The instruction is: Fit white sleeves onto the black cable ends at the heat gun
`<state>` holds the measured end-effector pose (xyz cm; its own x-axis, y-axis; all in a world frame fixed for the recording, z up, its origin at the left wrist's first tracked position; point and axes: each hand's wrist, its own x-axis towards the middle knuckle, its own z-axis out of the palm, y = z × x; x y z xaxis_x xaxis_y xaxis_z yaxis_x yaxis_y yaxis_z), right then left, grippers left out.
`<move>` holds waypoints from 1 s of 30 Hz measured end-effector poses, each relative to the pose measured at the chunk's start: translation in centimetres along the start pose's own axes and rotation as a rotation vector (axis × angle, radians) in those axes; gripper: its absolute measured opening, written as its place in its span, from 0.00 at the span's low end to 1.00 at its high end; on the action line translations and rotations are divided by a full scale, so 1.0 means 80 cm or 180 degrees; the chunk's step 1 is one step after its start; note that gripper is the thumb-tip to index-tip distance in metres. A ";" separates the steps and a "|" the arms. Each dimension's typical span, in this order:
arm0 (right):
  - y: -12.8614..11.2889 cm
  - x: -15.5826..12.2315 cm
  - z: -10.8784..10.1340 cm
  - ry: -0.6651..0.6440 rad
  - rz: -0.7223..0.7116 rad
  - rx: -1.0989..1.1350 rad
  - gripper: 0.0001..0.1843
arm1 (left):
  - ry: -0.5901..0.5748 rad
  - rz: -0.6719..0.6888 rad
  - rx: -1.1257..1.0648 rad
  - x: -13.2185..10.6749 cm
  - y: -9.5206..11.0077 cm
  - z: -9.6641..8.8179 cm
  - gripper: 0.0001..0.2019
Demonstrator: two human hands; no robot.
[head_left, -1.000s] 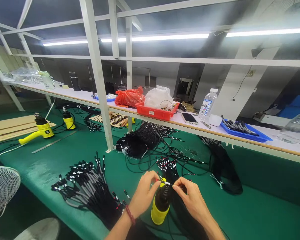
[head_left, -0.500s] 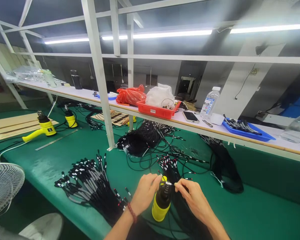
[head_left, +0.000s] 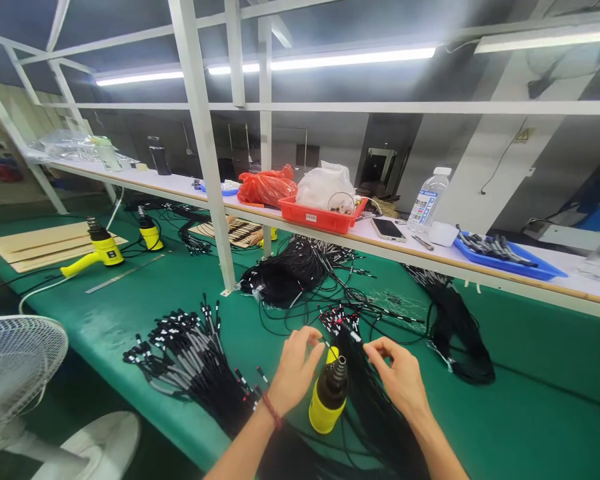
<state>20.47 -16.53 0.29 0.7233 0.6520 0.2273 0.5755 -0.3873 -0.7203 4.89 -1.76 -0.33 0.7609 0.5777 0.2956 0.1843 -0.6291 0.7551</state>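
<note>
A thin black cable with a white sleeve (head_left: 356,337) is stretched between my hands above a hot air gun. My left hand (head_left: 294,373) pinches near its dark end, though the fingertips partly hide the grip. On the other side, my right hand (head_left: 399,377) pinches the cable just beside the white sleeve. Below and between them, the yellow and black hot air gun (head_left: 327,400) stands with its metal nozzle pointing up. Behind it lies a bundle of black cables (head_left: 363,380) with red and white tips. Another cable bundle (head_left: 195,360) with grey sleeves lies left of my left hand.
Two more hot air guns (head_left: 103,248) rest at the left beside a metal ruler (head_left: 125,272). A white fan (head_left: 23,363) stands at the front left. The shelf (head_left: 410,243) carries a red tray (head_left: 313,217), a bottle (head_left: 425,200), a phone (head_left: 387,229) and a blue tray (head_left: 540,268).
Both hands have lifted slightly, taking the white sleeve from just over the nozzle to above and behind it. The right hand has also shifted right. The whole view has moved a little.
</note>
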 end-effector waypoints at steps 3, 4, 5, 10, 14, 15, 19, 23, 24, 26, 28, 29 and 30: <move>0.042 0.009 0.004 0.0405 0.0362 -0.0171 0.29 | -0.0142 -0.0321 0.0674 -0.002 -0.040 -0.003 0.08; 0.058 0.010 0.006 0.0464 0.0447 -0.0214 0.33 | -0.0265 -0.0438 0.0926 -0.006 -0.057 -0.004 0.08; 0.074 0.009 0.009 0.0466 0.0506 -0.0246 0.37 | -0.0395 -0.0554 0.1123 -0.011 -0.076 -0.003 0.09; 0.126 -0.014 0.027 0.0055 0.0575 -0.0169 0.36 | -0.0998 -0.1019 0.1613 -0.046 -0.165 0.019 0.15; 0.135 -0.034 0.036 -0.0245 0.0493 -0.0069 0.29 | -0.1453 -0.0963 0.1994 -0.065 -0.201 0.043 0.21; 0.135 -0.037 0.036 -0.0288 0.0485 -0.0038 0.28 | -0.1565 -0.0884 0.2063 -0.067 -0.206 0.046 0.21; 0.138 -0.046 0.028 -0.0363 0.0559 0.0115 0.27 | -0.1872 -0.0588 0.2301 -0.066 -0.221 0.048 0.20; 0.141 -0.054 0.022 -0.0385 0.0586 0.0201 0.26 | -0.2023 -0.0426 0.2530 -0.063 -0.231 0.045 0.18; 0.141 -0.056 0.022 -0.0385 0.0584 0.0221 0.25 | -0.2067 -0.0378 0.2572 -0.063 -0.232 0.044 0.18; 0.141 -0.061 0.022 -0.0369 0.0582 0.0255 0.25 | -0.2163 -0.0270 0.2637 -0.063 -0.232 0.040 0.18; 0.140 -0.064 0.020 -0.0336 0.0565 0.0283 0.24 | -0.2249 -0.0166 0.2685 -0.063 -0.229 0.033 0.18; 0.139 -0.065 0.019 -0.0318 0.0546 0.0295 0.24 | -0.2275 -0.0120 0.2711 -0.062 -0.227 0.028 0.17; 0.137 -0.065 0.016 -0.0301 0.0527 0.0310 0.23 | -0.2285 -0.0085 0.2737 -0.062 -0.223 0.022 0.17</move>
<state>22.50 -23.34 -9.64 0.7633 0.6447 0.0414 0.4088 -0.4325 -0.8036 -1.06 5.72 -16.31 0.8815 0.3373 -0.3304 0.3634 -0.9315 0.0186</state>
